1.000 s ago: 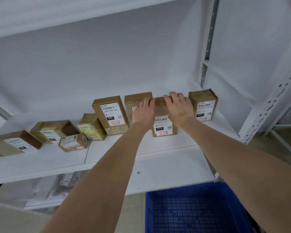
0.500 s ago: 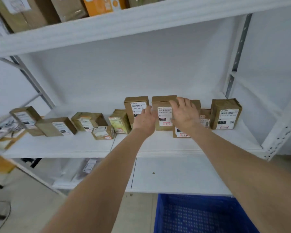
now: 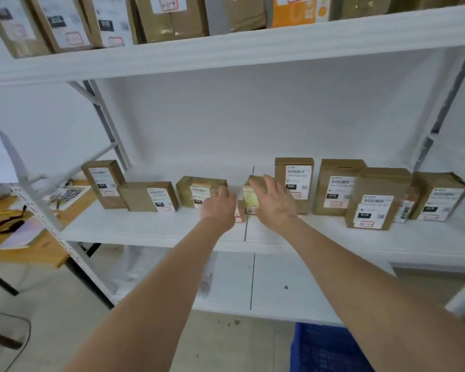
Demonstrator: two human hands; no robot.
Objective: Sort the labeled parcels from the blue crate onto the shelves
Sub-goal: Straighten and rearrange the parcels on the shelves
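Brown labelled parcels stand in a row on the white middle shelf (image 3: 151, 226). My right hand (image 3: 274, 202) hovers with fingers spread over a small pale parcel (image 3: 249, 197) at the shelf seam, touching its top edge. My left hand (image 3: 219, 208) sits just left of it, against a brown parcel (image 3: 196, 189), and covers a low little parcel (image 3: 239, 212); its fingertips are hidden. To the right stand the 060 parcel (image 3: 293, 178) and two 010 parcels (image 3: 336, 189) (image 3: 373, 202). A corner of the blue crate (image 3: 325, 350) shows at the bottom right.
More parcels fill the top shelf (image 3: 172, 17). Another labelled parcel (image 3: 440, 200) stands at the far right, and two (image 3: 102, 181) (image 3: 148, 196) at the left. A slanted shelf post (image 3: 43, 216) and a wooden table (image 3: 38, 251) with papers lie left. The lower shelf (image 3: 279, 277) holds plastic bags.
Both hands let go of the 010 parcel and moved left along the shelf to the small parcels at the seam. The view swung left and up, revealing the top shelf.
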